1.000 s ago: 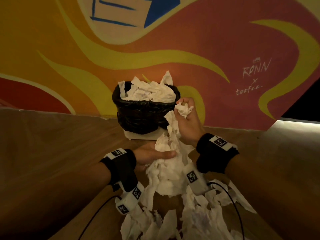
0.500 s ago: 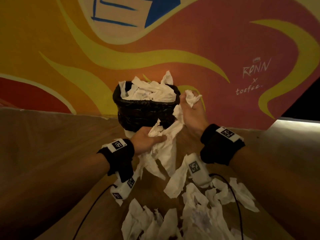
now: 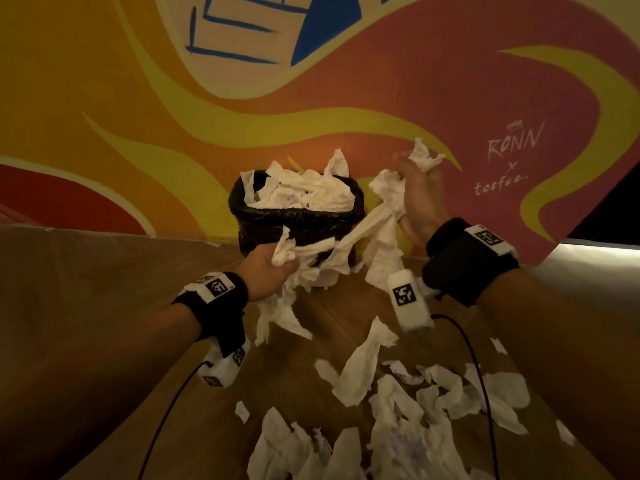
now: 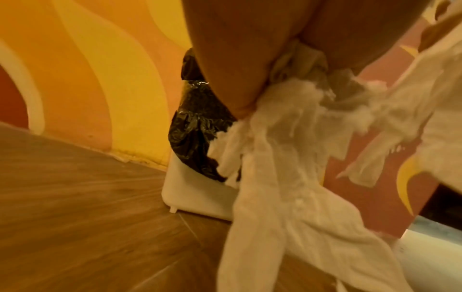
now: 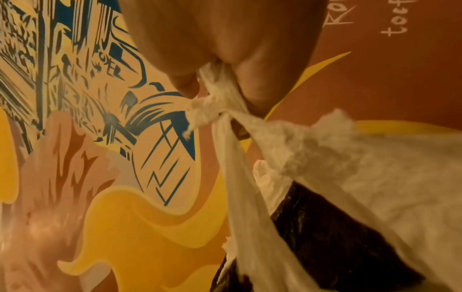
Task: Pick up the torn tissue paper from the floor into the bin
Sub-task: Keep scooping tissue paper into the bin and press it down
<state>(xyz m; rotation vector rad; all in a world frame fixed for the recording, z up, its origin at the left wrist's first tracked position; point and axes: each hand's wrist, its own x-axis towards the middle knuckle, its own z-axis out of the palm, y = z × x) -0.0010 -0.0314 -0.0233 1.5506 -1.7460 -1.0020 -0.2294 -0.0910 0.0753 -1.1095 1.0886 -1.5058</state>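
Observation:
A small bin (image 3: 266, 223) lined with a black bag stands against the painted wall, heaped with white tissue. My left hand (image 3: 273, 266) grips a bunch of torn tissue paper (image 3: 311, 258) just in front of the bin's lower wall. My right hand (image 3: 417, 188) is raised to the right of the bin's rim and grips more of the same tissue (image 3: 388, 206), which stretches between both hands. Strips hang down from each grip (image 4: 282, 187) (image 5: 240, 177). Several torn pieces (image 3: 360, 368) lie scattered on the wooden floor below.
The wall with an orange, yellow and pink mural (image 3: 346, 98) rises right behind the bin. The bin's white base (image 4: 197, 195) rests on the wooden floor (image 3: 104, 271). Black cables (image 3: 481, 375) run from both wrist cameras across the floor.
Both hands have lifted a bunch of tissue off the floor pile toward the bin. The right hand rose and moved right of the rim, and the tissue now stretches between the hands.

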